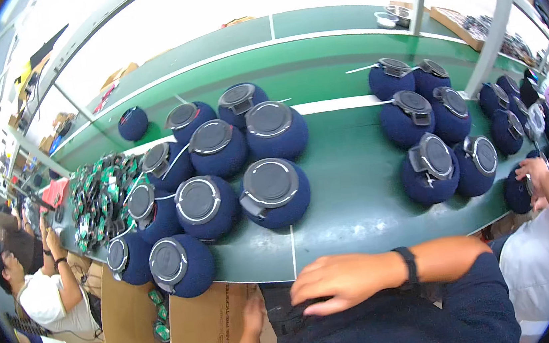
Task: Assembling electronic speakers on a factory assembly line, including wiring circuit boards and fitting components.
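My right hand [343, 282] reaches across my front at the table's near edge, palm down, its fingers loosely stretched and nothing seen in them. Below the edge, my left hand [253, 318] hangs beside the cardboard box flap, fingers extended and partly blurred; I see nothing held. Nearest on the table stand round dark-blue fabric-covered speakers, bases up, such as one speaker [275, 191] with a grey disc and a short coiled cable. Another speaker [182, 265] sits at the front left edge. A right-hand group includes a speaker [429, 168] with its cable bundled over the base.
Green circuit boards [106, 196] lie heaped at the left. Under the edge stands an open cardboard box [200, 326] with several boards inside. A green conveyor belt [317, 66] runs behind a white rail. Co-workers sit left and right; one person's hand [534, 174] touches a speaker.
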`<state>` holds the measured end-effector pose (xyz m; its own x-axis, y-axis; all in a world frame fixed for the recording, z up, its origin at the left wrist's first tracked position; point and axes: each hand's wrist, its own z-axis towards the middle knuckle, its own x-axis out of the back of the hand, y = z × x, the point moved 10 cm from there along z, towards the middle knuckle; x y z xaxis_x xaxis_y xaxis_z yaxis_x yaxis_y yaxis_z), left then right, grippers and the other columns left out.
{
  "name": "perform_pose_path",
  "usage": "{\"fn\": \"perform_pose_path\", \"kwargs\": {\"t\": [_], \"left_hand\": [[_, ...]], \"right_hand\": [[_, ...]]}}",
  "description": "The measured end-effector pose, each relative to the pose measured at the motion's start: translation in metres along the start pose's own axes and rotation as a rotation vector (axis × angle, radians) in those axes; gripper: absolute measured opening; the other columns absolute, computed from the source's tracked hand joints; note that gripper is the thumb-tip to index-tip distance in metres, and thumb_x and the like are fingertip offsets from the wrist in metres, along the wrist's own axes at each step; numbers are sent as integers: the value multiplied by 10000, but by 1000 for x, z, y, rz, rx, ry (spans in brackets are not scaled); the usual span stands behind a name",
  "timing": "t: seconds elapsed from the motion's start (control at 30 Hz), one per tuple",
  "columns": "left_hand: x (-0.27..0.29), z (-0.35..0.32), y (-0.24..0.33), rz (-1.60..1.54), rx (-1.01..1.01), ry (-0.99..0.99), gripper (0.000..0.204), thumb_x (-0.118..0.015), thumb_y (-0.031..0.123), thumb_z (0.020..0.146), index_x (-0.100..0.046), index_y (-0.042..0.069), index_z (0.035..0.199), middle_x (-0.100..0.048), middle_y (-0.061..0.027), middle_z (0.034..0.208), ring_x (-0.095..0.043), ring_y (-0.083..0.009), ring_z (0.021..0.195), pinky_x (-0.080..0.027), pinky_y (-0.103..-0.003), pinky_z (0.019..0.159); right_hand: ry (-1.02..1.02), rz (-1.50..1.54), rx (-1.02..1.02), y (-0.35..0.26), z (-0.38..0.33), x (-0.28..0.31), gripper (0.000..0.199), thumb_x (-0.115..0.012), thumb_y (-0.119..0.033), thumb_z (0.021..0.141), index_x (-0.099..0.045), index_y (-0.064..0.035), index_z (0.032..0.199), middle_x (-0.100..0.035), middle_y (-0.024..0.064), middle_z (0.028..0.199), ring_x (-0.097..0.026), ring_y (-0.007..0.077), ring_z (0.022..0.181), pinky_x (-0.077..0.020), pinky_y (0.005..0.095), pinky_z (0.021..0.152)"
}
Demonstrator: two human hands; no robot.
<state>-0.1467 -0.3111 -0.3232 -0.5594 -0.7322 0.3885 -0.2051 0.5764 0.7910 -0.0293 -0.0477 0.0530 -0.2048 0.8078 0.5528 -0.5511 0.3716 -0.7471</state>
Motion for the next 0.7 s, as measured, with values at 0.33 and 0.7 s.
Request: {"fn": "perform_pose_path", "kwargs": {"t": [0.33, 0.7], "left_hand": [[-72, -60, -140, 104, 411, -547, 622, -441, 520, 1072, -620, 2, 1368, -670, -118, 1316, -629, -304, 1180, -498, -393, 1021], [-89, 39, -81, 91, 570, -475, 642, -427, 527, 1074, -600, -2, 1394, -648, -125, 1357, -608, -308, 1223, -482, -399, 1051]], "right_hand": [[341, -674, -718, 47, -102, 93, 464, -826, -272, 803, -685, -95, 1209, -581, 173, 1420, -482, 417, 1404, -397, 556, 1160], [143, -630, -966, 79, -113, 92, 538, -774, -502, 837, -706, -169, 1253, -559, 96, 1486, -437, 340, 1456, -273, 544, 1226]]}}
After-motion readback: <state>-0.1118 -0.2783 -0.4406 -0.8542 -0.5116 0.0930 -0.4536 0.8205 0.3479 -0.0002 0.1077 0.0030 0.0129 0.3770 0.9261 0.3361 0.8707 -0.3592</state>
